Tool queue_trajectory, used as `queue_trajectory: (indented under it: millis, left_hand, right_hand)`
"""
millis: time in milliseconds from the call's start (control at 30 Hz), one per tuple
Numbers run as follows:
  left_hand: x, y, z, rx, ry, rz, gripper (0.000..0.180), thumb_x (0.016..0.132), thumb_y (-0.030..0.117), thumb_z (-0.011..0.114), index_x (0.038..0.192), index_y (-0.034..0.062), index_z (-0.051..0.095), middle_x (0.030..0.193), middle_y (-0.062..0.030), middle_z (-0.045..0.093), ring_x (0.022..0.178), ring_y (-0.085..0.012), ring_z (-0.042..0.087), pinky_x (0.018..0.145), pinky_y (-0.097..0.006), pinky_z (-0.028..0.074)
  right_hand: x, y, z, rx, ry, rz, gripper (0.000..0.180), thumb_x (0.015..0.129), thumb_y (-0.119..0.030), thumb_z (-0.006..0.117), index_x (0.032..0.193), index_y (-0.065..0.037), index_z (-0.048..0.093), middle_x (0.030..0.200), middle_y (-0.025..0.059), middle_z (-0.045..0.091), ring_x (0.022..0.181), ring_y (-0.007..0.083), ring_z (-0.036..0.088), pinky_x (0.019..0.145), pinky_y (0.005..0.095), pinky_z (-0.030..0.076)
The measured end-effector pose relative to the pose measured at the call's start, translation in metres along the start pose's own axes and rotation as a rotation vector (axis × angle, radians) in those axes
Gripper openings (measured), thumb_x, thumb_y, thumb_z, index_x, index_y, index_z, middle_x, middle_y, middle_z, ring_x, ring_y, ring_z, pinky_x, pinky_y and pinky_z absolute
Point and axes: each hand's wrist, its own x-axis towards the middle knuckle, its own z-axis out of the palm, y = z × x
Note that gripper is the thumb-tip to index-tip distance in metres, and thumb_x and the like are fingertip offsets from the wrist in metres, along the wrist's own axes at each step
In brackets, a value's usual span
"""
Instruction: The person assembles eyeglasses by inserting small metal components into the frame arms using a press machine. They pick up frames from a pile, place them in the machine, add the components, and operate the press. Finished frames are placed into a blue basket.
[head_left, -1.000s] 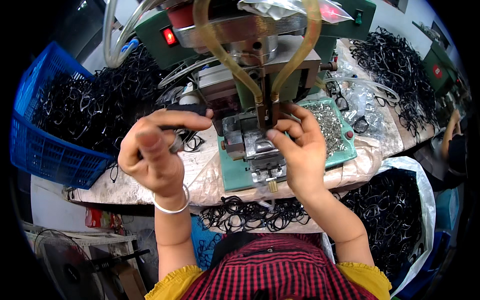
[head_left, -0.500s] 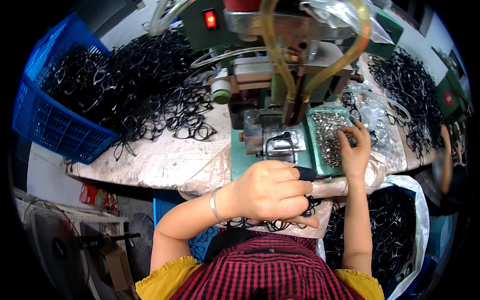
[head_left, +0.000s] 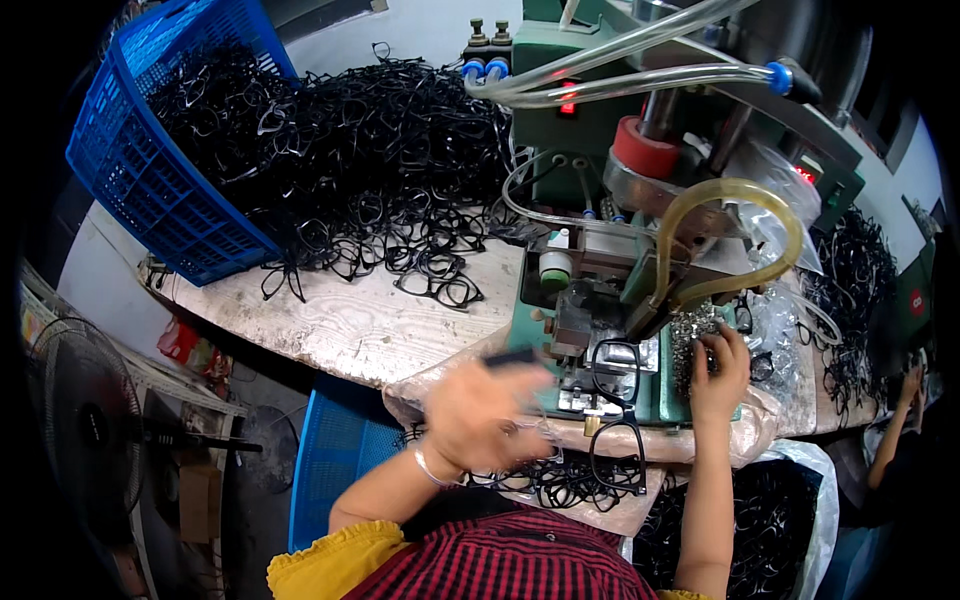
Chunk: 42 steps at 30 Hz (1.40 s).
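Nearest me, my left hand [head_left: 480,415] is blurred; it seems curled around a dark piece, though I cannot tell for sure. A black glasses frame [head_left: 617,415] lies on the green machine [head_left: 590,330]. My right hand [head_left: 718,372] has its fingers spread into small metal parts [head_left: 690,335]. Beyond, loose frames [head_left: 400,190] spill from a blue basket [head_left: 150,170].

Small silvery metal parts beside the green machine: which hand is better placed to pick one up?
Right hand: its fingers already rest on the small silvery metal parts. The left hand is blurred, low by the bench edge.
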Motion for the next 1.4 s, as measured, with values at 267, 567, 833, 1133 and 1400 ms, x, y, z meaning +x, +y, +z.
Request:
queue_trajectory:
  millis: [267,567,833,1133,1400]
  left_hand:
    - [-0.033,-0.191,-0.006,0.703,-0.465,-0.26,0.047,0.07,-0.003,0.06,0.114,0.0115,0.065,0.124,-0.0167,0.056,0.104,-0.0346,0.054,0.085,-0.044,0.048]
    - [0.005,-0.17,-0.012,0.575,-0.366,-0.215,0.018,0.072,0.003,0.063,0.088,0.0091,0.068,0.102,-0.0109,0.061,0.094,-0.0304,0.058,0.079,-0.037,0.05]
    - [-0.053,-0.192,-0.012,0.653,-0.468,-0.166,0.016,0.076,0.011,0.063,0.091,0.0062,0.067,0.11,-0.01,0.064,0.095,-0.0273,0.057,0.082,-0.037,0.048]
    - [-0.046,-0.188,-0.002,0.806,-0.709,-0.294,0.013,0.074,0.008,0.062,0.086,0.0073,0.066,0.086,-0.0095,0.066,0.088,-0.0287,0.06,0.082,-0.042,0.047]
    - [-0.027,-0.107,-0.012,-0.169,0.385,-0.482,0.021,0.103,0.014,0.045,0.113,0.0009,0.058,0.094,-0.0078,0.064,0.078,-0.0129,0.058,0.07,-0.026,0.049]
  right_hand:
    - [-0.002,-0.009,-0.005,-0.01,0.073,0.043,0.014,0.078,-0.008,0.072,0.089,-0.001,0.068,0.108,0.017,0.064,0.104,0.0366,0.059,0.091,0.0427,0.046]
    - [0.015,-0.013,-0.013,-0.046,0.027,-0.027,0.01,0.085,-0.005,0.064,0.092,-0.002,0.069,0.092,0.0144,0.067,0.087,0.0331,0.062,0.08,0.0395,0.048]
    - [-0.032,0.0,-0.029,0.451,0.098,0.445,0.015,0.085,-0.002,0.066,0.099,0.001,0.071,0.095,0.0088,0.069,0.091,0.0171,0.063,0.086,0.0315,0.048]
    - [0.021,-0.097,-0.049,0.687,-0.143,0.067,0.02,0.077,0.004,0.067,0.096,0.002,0.071,0.09,0.0107,0.067,0.085,0.0189,0.062,0.08,0.0281,0.047]
    - [0.019,-0.125,-0.02,1.09,-0.094,0.389,0.052,0.078,0.003,0.07,0.125,0.008,0.047,0.089,0.0075,0.064,0.089,0.0109,0.059,0.085,0.023,0.045]
